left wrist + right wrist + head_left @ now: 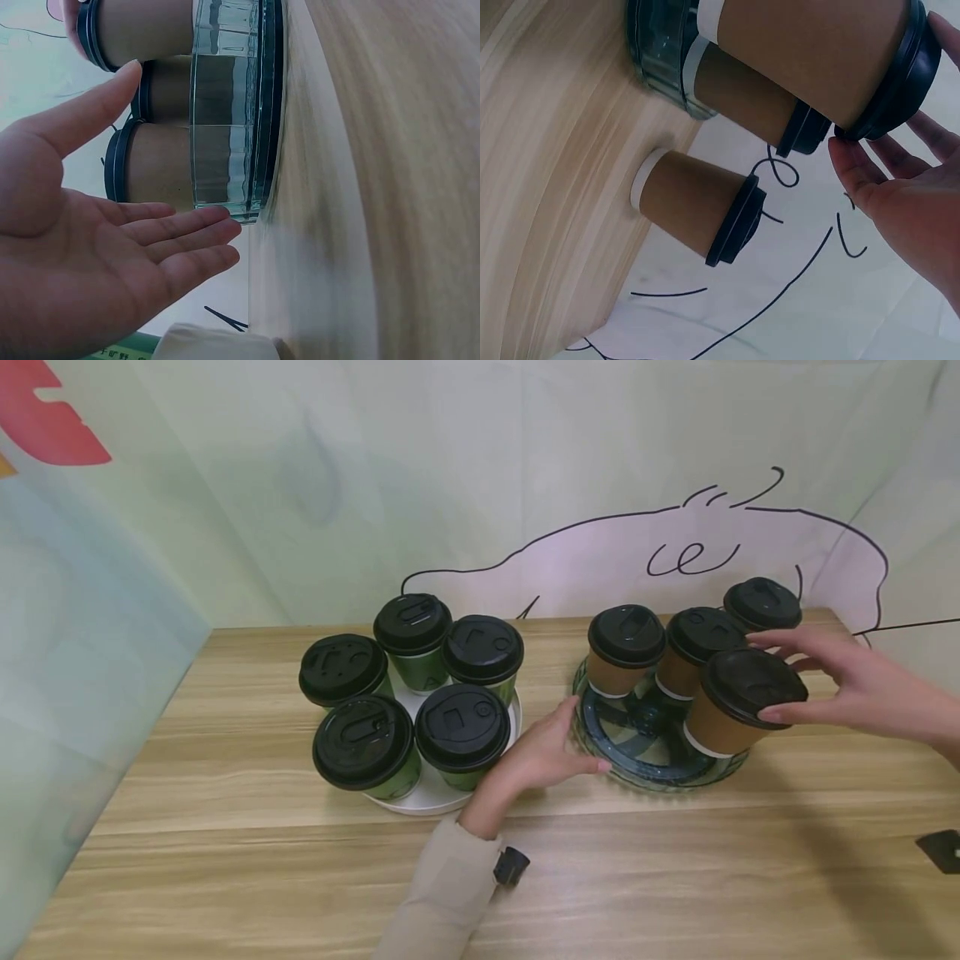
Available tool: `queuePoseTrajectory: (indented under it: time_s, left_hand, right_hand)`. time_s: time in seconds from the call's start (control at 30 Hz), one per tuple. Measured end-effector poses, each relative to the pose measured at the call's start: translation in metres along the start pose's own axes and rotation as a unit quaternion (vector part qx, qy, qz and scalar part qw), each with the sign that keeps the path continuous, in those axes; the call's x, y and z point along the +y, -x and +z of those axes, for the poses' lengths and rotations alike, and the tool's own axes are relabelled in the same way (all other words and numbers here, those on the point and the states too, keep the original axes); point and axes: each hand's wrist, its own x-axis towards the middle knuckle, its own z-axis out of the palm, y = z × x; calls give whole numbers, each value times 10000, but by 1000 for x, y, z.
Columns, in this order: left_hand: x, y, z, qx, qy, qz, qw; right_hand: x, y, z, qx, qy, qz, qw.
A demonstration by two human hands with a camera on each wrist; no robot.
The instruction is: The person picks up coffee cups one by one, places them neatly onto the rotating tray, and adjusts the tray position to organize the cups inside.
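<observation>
My right hand (840,681) grips a brown paper coffee cup (723,727) by its black lid, thumb on the near side and fingers on the far side. This cup is tilted over the right part of a round clear glass tray (637,764). Two more lidded brown cups, a left one (615,672) and a middle one (678,677), stand upright in the tray. My left hand (551,752) is spread at the tray's left rim; in the left wrist view its fingertips (221,214) are right at the glass wall. Behind the tray a separate brown cup (694,199) stands on the table.
Left of my left hand, a white round tray (420,806) bears several green cups (397,781) with black lids, close to my left forearm. The wooden table (225,860) ends at a printed backdrop (450,485) behind the cups.
</observation>
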Motion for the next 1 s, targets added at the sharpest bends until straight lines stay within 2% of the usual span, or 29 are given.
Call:
queuePoseTrajectory:
  time_s: [0.17,0.4,0.53,0.77,1.0]
  left_hand:
    - [0,0,0,-3,14,32,10000]
    - [0,0,1,6,-33,52,10000]
    - [0,0,1,-5,-49,66,10000]
    - [1,0,1,-24,-72,15,10000]
    - [3,0,0,2,-79,-3,10000]
  right_hand:
    - [-12,-6,7,72,-180,-348,9992]
    - [-28,-12,15,12,-211,-534,9984]
    - [-35,-15,20,52,-313,-783,9964]
    - [-41,-21,28,-146,-566,-894,9943]
    - [-46,-27,36,-102,-595,-1293,9898]
